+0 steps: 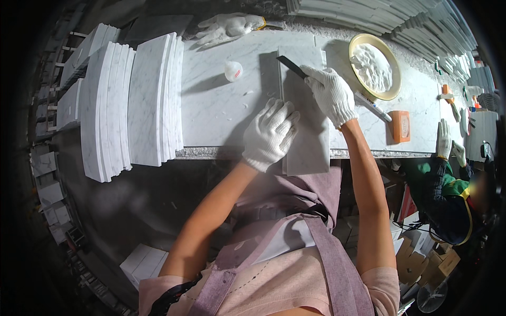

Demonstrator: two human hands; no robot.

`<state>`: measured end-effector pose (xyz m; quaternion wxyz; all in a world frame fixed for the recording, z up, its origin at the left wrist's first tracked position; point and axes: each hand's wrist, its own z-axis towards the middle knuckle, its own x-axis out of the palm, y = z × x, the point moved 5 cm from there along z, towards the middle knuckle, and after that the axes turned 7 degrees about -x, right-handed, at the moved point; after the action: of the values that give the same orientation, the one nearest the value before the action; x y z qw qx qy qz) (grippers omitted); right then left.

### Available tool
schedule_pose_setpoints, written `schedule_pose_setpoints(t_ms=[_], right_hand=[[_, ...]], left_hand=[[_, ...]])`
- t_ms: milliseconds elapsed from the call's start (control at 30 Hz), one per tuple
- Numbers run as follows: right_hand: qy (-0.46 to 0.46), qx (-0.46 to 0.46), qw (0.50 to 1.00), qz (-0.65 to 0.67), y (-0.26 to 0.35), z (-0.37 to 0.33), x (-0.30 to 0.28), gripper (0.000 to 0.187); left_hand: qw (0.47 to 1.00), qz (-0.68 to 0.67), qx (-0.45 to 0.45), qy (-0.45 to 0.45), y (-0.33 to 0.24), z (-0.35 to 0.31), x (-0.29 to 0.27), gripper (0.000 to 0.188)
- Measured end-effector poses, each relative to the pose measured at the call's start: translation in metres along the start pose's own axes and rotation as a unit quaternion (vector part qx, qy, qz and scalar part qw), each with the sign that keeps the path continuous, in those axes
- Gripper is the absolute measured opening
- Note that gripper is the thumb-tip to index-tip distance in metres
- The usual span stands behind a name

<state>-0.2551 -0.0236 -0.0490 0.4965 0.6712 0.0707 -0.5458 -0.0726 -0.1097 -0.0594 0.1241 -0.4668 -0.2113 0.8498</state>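
Note:
A grey-white marble tile [308, 126] lies on the marble worktop [221, 105], its near end hanging over the table's front edge. My left hand [271, 134], in a white knit glove, presses flat on the tile's left side. My right hand [332, 95], also gloved, grips a dark flat scraper blade [290, 66] whose tip rests at the tile's far end.
A stack of marble slabs [132, 102] stands on edge at the left. A yellow-rimmed bowl of white paste [374, 66], a marker pen [374, 105], an orange block [401, 125], a small white cup [233, 70] and a spare glove [226, 27] lie on the top. A co-worker in green [448, 189] works at the right.

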Motion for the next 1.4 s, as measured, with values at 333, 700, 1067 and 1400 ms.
schedule_pose_setpoints(t_ms=[333, 700, 1067, 1400], right_hand=[[0.035, -0.011, 0.999, -0.008, 0.004, 0.000, -0.004, 0.036], [0.039, -0.019, 0.998, 0.055, 0.001, -0.004, -0.002, 0.038], [0.082, -0.064, 0.992, 0.067, -0.013, 0.019, 0.004, 0.039], [0.029, -0.064, 0.998, 0.003, -0.007, 0.001, -0.001, 0.040]], left_hand=[[1.000, 0.021, 0.015, -0.014, -0.006, 0.005, -0.005, 0.029], [1.000, 0.014, -0.002, 0.013, -0.002, -0.002, 0.001, 0.030], [1.000, 0.026, -0.015, 0.006, 0.006, -0.012, 0.008, 0.033], [1.000, 0.019, -0.016, 0.015, 0.010, -0.015, 0.012, 0.034]])
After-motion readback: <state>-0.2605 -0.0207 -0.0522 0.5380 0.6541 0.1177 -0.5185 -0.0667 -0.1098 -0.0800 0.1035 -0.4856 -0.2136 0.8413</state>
